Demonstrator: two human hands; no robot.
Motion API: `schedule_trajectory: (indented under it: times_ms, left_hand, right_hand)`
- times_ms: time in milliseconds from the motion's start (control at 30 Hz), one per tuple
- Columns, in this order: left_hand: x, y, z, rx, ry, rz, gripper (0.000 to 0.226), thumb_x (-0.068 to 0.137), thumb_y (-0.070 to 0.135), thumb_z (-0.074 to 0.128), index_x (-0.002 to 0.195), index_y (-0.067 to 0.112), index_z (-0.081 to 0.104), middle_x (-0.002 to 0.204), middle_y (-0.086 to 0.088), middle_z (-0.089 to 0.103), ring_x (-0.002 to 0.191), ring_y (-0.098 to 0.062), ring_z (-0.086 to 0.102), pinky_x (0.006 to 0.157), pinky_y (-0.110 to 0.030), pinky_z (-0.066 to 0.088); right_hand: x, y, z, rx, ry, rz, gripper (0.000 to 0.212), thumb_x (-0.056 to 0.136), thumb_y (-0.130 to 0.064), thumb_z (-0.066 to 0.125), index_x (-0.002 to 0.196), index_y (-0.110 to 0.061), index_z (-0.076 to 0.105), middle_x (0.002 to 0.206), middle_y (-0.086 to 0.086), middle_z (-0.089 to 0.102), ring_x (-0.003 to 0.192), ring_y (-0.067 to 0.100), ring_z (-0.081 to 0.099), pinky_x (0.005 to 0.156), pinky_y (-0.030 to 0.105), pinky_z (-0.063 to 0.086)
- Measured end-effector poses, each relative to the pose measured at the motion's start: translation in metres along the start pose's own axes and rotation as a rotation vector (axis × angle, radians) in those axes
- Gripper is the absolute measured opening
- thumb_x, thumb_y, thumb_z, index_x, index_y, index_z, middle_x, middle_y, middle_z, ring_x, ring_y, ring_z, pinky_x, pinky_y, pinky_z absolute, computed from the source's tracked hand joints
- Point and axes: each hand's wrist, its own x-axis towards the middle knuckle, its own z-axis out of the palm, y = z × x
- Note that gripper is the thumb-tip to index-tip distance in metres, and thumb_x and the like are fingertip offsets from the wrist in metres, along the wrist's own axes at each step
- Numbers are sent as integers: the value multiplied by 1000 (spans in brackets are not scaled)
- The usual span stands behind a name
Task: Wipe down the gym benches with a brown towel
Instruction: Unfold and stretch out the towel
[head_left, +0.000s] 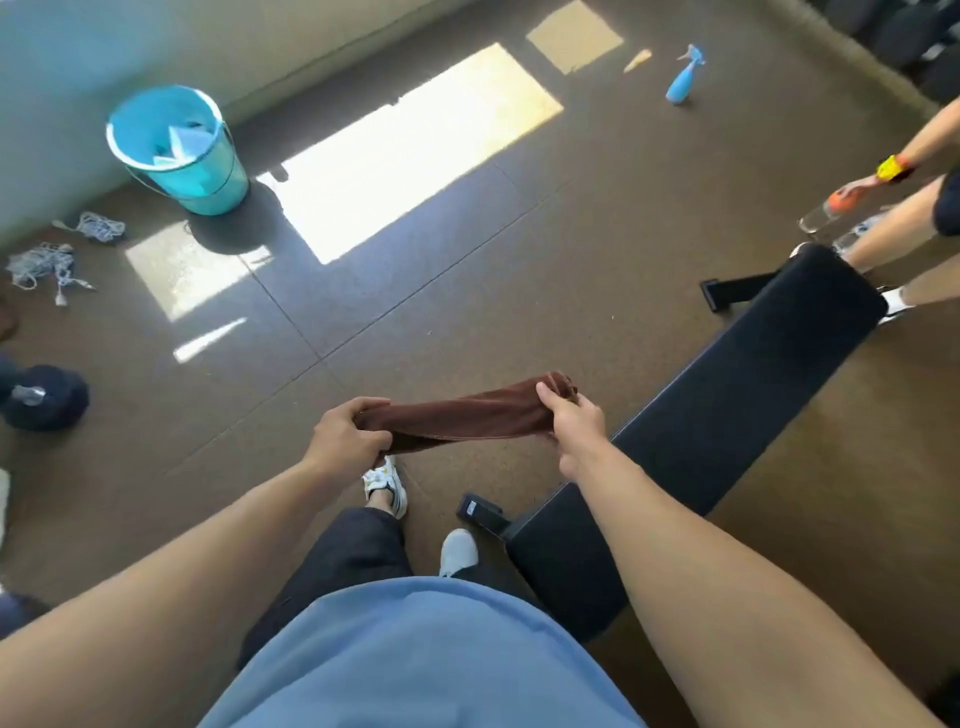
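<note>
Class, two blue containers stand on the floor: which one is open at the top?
The bucket by the wall, on the left: its wide mouth is open, showing something pale inside. The spray bottle, far right, is narrow and capped by its trigger head.

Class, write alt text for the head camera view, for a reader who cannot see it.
A person's left hand and right hand grip the two ends of a rolled brown towel, held above the floor beside a black gym bench. A blue bucket and a blue spray bottle stand farther off.
</note>
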Motion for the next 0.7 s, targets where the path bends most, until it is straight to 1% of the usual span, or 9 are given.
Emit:
schedule_trajectory:
  times_ms: [67, 200, 333, 367, 433, 533, 567, 633, 700]
  left_hand:
    - [35, 20, -4, 0, -51, 12, 52, 80, -9, 62, 121, 22, 69, 105, -17, 68, 66, -26, 66, 66, -38, 63]
    - [99, 71, -17, 44, -179, 50, 51, 88, -12, 59, 123, 23, 68, 113, -12, 64, 89, -27, 69, 66, -34, 64]
    - [148, 125, -31, 131, -271, 64, 44, 83, -9, 69, 115, 20, 72, 111, -14, 69, 91, -27, 70, 76, -37, 64]
    - [159, 139, -33, 141, -297, 70, 42, 81, -4, 75, 115, 20, 72, 111, -13, 70, 92, -26, 71, 78, -36, 64]
    - [177, 167, -32, 149, -356, 74, 40, 79, 21, 86, 116, 21, 71, 109, -6, 71, 95, -21, 71, 79, -31, 63]
    - [203, 205, -16, 182, -390, 29, 42, 83, 57, 72, 109, 23, 72, 103, -2, 73, 95, -20, 70, 85, -34, 61]
    - [215, 218, -7, 201, -377, 18, 40, 88, 57, 66, 107, 22, 72, 102, -3, 73, 93, -20, 70, 84, -34, 61]
    - [241, 244, 14, 256, -349, 31, 26, 96, 41, 64, 107, 19, 72, 107, -6, 71, 88, -18, 68, 74, -29, 62]
    - [265, 274, 35, 292, -341, 41, 15, 98, 26, 64, 110, 19, 70, 111, -6, 68, 87, -15, 66, 63, -21, 59]
  right_hand:
    - [13, -15, 13, 50, 40, 10, 64, 95, -25, 76, 151, -11, 48, 140, 10, 61, 127, 32, 62, 108, 44, 53]
    - [36, -53, 42, 143, 137, 30, 69, 95, -22, 76, 155, -11, 43, 145, 16, 59, 126, 35, 62, 105, 44, 55]
    - [56, -84, 66, 214, 197, 40, 74, 94, -24, 78, 157, -12, 41, 147, 16, 58, 126, 36, 63, 106, 46, 55]
    - [60, -92, 71, 229, 210, 39, 75, 93, -25, 78, 157, -13, 41, 146, 16, 58, 126, 35, 63, 106, 47, 55]
    - [70, -107, 78, 259, 250, 37, 74, 93, -25, 79, 156, -13, 42, 145, 14, 59, 126, 35, 63, 106, 46, 55]
    - [92, -131, 82, 294, 323, 50, 74, 89, -32, 83, 152, -17, 48, 141, 10, 64, 123, 33, 65, 108, 48, 54]
    - [104, -138, 81, 296, 341, 53, 74, 86, -35, 84, 150, -18, 51, 139, 9, 65, 122, 32, 66, 108, 49, 53]
    - [128, -158, 77, 280, 372, 65, 69, 84, -39, 85, 144, -18, 57, 135, 8, 68, 119, 30, 67, 107, 49, 54]
    - [150, -186, 71, 291, 392, 68, 51, 89, -31, 83, 133, -15, 62, 125, 6, 70, 113, 28, 69, 101, 43, 57]
